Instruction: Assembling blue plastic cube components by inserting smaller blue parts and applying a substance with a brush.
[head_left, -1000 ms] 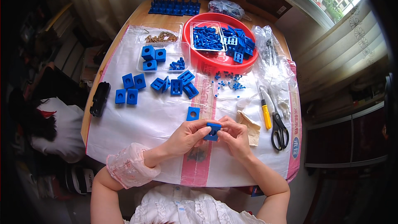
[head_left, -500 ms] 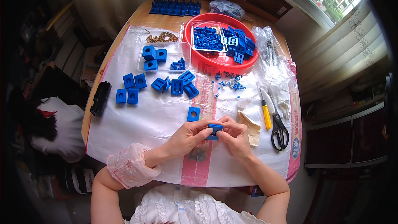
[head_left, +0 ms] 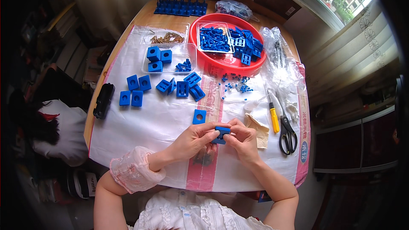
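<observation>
Head: fingers (head_left: 239, 131) tight on blue piece (head_left: 223, 130)

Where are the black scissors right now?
In the head view, the scissors lie toward the right side of the white sheet, beside the yellow-handled tool and farther right than the right hand.

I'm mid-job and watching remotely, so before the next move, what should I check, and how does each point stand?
1. Left hand gripping the blue piece: ok.
2. Right hand on that same piece: ok, thumb and fingers at its right side.
3. Inside of the piece properly seated: cannot tell, fingers cover part of it.
4. Blue square with round hole near: ok, just beyond the hands.
5. Black scissors away from the hands: ok, off to the right.
6. Small blue bits neatly grouped: not ok, scattered.
</observation>
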`<state>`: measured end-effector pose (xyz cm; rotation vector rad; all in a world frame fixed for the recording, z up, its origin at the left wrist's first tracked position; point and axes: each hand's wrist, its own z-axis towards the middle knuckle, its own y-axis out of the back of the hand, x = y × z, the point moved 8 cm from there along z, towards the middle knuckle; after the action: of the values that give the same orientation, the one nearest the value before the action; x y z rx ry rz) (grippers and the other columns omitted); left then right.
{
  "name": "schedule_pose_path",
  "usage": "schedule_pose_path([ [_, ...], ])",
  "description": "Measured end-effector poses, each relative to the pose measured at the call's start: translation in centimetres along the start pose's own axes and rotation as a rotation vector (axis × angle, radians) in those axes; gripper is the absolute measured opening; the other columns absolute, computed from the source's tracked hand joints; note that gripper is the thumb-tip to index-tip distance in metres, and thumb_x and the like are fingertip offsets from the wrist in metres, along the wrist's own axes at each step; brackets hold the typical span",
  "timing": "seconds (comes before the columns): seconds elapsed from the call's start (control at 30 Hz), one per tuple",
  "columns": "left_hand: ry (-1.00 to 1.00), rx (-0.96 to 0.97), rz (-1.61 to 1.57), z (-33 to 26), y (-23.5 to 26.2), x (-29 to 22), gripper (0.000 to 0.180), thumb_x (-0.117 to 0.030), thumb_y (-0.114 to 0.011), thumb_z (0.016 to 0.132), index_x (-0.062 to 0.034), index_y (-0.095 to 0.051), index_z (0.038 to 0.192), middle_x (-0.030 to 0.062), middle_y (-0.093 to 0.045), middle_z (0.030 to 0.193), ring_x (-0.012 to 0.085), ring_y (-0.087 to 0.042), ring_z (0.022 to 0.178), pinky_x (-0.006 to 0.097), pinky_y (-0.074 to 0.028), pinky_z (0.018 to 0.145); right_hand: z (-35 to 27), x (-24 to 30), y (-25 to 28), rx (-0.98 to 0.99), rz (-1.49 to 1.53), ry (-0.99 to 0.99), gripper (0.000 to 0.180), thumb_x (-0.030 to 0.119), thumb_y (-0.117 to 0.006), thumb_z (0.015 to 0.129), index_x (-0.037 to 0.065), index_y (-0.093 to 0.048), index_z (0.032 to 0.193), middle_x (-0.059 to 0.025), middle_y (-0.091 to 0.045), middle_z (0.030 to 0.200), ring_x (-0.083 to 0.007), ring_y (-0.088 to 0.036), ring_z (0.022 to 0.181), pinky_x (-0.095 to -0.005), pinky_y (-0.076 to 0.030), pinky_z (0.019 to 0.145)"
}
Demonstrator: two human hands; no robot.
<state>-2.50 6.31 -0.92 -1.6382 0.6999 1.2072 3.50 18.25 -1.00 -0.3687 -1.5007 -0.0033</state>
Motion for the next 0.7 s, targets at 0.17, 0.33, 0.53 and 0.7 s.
schedule_pose_path([
  [0.17, 0.032, -0.066, -0.043, 0.0, 0.4, 0.3, 0.035, -0.021, -0.054, 0.101, -0.006, -0.057, 0.132, 0.0004, -0.066, 0.087, 0.0031, -0.061, 0.065, 0.017, -0.05, 0.057, 0.0, 0.2, 0.3, -0.017, -0.058, 0.033, 0.015, -0.004, -0.067, 0.083, -0.005, -0.069, 0.098, -0.0074, -0.058, 0.1, -0.0132, -0.059, 0.092, -0.0272, -0.054, 0.083],
  [0.33, 0.034, -0.137, 0.001, -0.1, 0.9, -0.2, 0.031, -0.016, -0.058, 0.098, -0.005, -0.062, 0.126, 0.0032, -0.069, 0.081, 0.0067, -0.064, 0.058, 0.019, -0.052, 0.052, 0.0, 0.3, 0.2, -0.014, -0.066, 0.006, 0.014, -0.004, -0.067, 0.083, -0.005, -0.07, 0.097, -0.0077, -0.059, 0.097, -0.014, -0.059, 0.092, -0.0279, -0.054, 0.083],
  [0.53, 0.034, -0.138, -0.032, -0.3, 0.7, -0.6, 0.03, -0.015, -0.059, 0.097, -0.0048, -0.063, 0.125, 0.0034, -0.069, 0.08, 0.0068, -0.064, 0.058, 0.02, -0.053, 0.051, -0.2, 0.3, 0.0, -0.008, -0.022, -0.026, 0.013, -0.005, -0.067, 0.084, -0.005, -0.07, 0.096, -0.0084, -0.062, 0.094, -0.014, -0.06, 0.089, -0.0278, -0.051, 0.079],
  [0.7, 0.027, -0.143, -0.019, -0.3, 0.9, -0.2, 0.029, -0.016, -0.058, 0.097, -0.0038, -0.064, 0.124, 0.0039, -0.069, 0.08, 0.007, -0.064, 0.058, 0.02, -0.053, 0.051, -0.1, 0.4, -0.1, 0.015, -0.031, -0.004, 0.013, -0.005, -0.067, 0.084, -0.005, -0.07, 0.096, -0.0086, -0.064, 0.092, -0.0137, -0.06, 0.087, -0.0267, -0.05, 0.078],
])
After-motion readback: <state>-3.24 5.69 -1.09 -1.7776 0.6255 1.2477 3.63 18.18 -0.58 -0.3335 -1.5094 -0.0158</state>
